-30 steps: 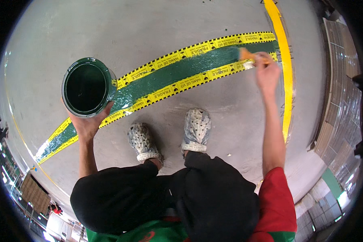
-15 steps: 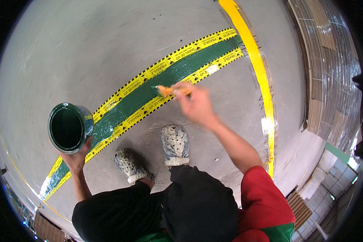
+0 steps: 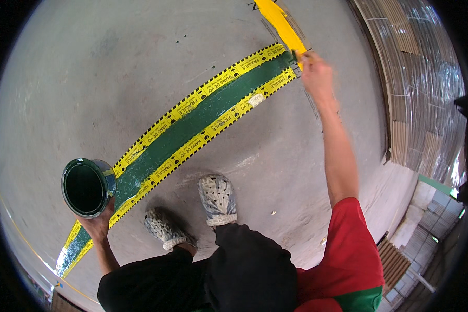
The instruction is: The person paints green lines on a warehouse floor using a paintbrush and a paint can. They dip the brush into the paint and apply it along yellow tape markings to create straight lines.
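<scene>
An open can with dark green paint inside is held at the left by my left hand, its fingers wrapped round the lower side. My right hand is closed on a paintbrush, whose dark bristles touch the far right end of a green painted strip. Most of the handle is hidden by the fingers. Yellow tape with black checked edges borders the strip along both long sides. Wet shine shows on the paint near the can.
A solid yellow line crosses the floor at the strip's far end. Flattened cardboard stacks wrapped in film stand along the right. My patterned clogs are on the grey floor just below the strip. Brown slatted material lies at lower right.
My right hand has carried the brush from the middle of the strip up and right to its far end. The can in my left hand sits slightly lower in view.
</scene>
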Motion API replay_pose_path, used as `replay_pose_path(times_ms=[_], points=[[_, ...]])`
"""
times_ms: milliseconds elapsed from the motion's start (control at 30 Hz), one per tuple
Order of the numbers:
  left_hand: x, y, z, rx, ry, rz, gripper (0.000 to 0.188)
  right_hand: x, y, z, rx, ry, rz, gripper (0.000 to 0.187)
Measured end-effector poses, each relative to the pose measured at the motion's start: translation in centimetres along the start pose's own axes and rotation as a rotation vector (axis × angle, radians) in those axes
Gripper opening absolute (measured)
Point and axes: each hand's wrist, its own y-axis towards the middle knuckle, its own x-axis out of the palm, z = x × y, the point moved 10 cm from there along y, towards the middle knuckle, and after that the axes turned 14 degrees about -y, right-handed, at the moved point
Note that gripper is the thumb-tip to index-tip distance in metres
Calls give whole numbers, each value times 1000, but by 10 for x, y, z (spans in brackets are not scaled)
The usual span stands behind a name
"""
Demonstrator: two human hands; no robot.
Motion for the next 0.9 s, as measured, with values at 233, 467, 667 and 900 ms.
replay_pose_path(times_ms=[233,467,667,900], points=[[9,4,24,71,-82,-3,67,-9,-51,-77,-74,262,-108,16],[10,6,3,-1,-85,3,82,23,-21,-77,-162,-178,-153,17],[8,13,4,-10,-47,-8,99,24,-207,-364,-525,284,-272,19],[-6,2,-2,-228,63,84,121,31,-208,-433,-334,996,-659,33]])
